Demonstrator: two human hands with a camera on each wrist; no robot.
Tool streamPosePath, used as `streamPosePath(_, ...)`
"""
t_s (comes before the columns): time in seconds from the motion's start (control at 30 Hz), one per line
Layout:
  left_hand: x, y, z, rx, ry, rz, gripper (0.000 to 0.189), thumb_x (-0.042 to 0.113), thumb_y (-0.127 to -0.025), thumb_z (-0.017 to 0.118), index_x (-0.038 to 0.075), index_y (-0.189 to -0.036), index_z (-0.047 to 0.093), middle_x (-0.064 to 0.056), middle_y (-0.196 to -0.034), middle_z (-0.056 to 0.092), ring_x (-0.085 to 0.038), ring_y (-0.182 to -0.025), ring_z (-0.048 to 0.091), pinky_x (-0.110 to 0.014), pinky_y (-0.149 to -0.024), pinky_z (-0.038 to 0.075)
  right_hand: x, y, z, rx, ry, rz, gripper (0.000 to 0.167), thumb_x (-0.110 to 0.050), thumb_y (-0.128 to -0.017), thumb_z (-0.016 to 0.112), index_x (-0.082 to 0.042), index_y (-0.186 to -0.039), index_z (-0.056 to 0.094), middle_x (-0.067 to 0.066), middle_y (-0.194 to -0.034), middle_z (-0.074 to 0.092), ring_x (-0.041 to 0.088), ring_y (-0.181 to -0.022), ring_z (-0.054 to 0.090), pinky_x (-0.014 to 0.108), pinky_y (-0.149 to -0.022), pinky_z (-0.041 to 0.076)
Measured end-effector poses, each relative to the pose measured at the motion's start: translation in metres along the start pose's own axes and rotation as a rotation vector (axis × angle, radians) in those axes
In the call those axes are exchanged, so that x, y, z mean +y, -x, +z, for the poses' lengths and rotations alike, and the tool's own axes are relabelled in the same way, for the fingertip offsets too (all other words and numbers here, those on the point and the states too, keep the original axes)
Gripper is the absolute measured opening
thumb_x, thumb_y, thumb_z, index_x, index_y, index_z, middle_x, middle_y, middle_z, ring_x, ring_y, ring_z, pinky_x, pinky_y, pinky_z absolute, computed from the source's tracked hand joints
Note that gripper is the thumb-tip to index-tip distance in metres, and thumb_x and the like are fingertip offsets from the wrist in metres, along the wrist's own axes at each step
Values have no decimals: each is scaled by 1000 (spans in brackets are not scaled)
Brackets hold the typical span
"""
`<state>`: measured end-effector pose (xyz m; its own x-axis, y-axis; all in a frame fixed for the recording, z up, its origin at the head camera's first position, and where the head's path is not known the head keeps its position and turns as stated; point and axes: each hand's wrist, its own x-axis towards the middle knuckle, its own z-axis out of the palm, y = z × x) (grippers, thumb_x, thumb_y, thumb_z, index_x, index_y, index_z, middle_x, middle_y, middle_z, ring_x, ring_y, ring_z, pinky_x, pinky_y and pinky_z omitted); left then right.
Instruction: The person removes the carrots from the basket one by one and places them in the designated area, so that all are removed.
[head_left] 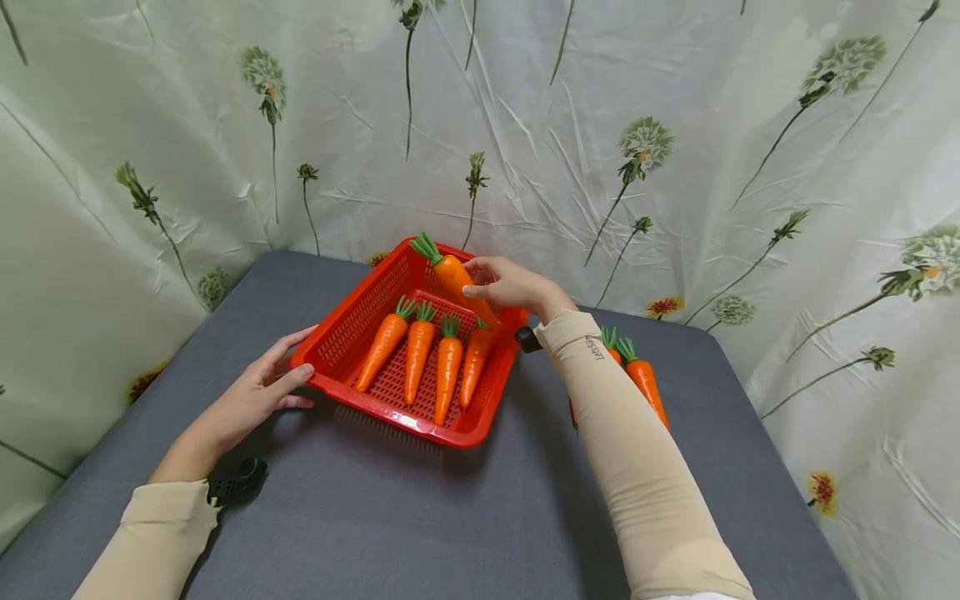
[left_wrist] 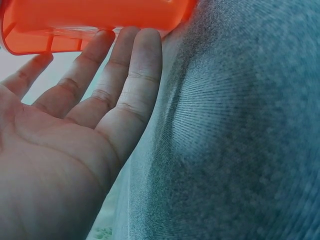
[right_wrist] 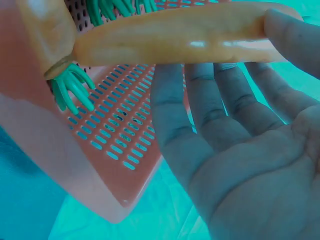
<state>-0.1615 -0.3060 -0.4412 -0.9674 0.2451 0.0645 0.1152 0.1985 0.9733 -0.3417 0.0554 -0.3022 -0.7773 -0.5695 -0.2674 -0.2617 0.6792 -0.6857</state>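
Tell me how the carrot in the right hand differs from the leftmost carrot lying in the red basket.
The held carrot is gripped by the right hand; the leftmost carrot lies untouched by either hand in the red basket. In the head view, the held carrot's tip points down and right, the leftmost carrot's down and left. Both are orange with green tops.

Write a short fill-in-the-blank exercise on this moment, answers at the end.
1. The leaves of the carrot in the right hand are coloured ____.
2. Besides that one, exactly ____ loose carrots lie in the basket.
3. The basket that the left hand touches is coloured ____.
4. The sleeve partly hiding further carrots is the person's ____ one.

Missing words: green; four; red; right.
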Motion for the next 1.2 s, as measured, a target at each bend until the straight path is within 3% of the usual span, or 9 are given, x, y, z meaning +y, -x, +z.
streamPosePath(0.1,0,0,0,3,1,-2,65,20,-114,53,21,-172,22,-33,-159,41,0,-112,67,-33,-84,66,2,3,0,16,-29,-10,56,-21,-111,60,-5,-161,43,19,-138,60,25,-101,59,48,-101,55)
streamPosePath(0.2,0,0,0,3,3,-4,65,21,-114,53,22,-172,23,-32,-159,40,0,-112,67,-33,-84,66,5,7,-1,22,-79,-19,54,-20,-112,59,-3,-160,43,19,-133,58,23,-94,58,50,-100,56)
streamPosePath(0.47,2,0,1,5,9,-17,65,22,-115,53,22,-172,22,-33,-160,40,0,-111,67,-32,-84,65,10,17,-6,59,-185,-20,52,-19,-112,57,-3,-159,41,21,-141,55,28,-114,61,56,-108,54)
streamPosePath(0.77,2,0,1,-7,19,-2,64,21,-116,50,23,-172,21,-35,-160,39,0,-112,67,-33,-84,66,13,25,-15,168,-241,-39,55,-20,-112,57,-5,-161,37,20,-148,53,25,-114,60,43,-101,55)
streamPosePath(0.93,0,0,1,-13,22,6,63,20,-116,50,24,-172,21,-34,-159,38,0,-113,68,-32,-84,65,17,32,-20,199,-262,-32,58,-22,-112,57,-7,-164,35,20,-149,53,28,-122,60,33,-95,56)
streamPosePath(1.2,1,0,1,-4,7,-7,65,22,-115,51,24,-173,20,-32,-162,36,2,-112,67,-31,-84,65,26,47,-25,253,-262,-61,54,-23,-113,57,-5,-161,41,20,-141,58,30,-122,61,48,-104,55)
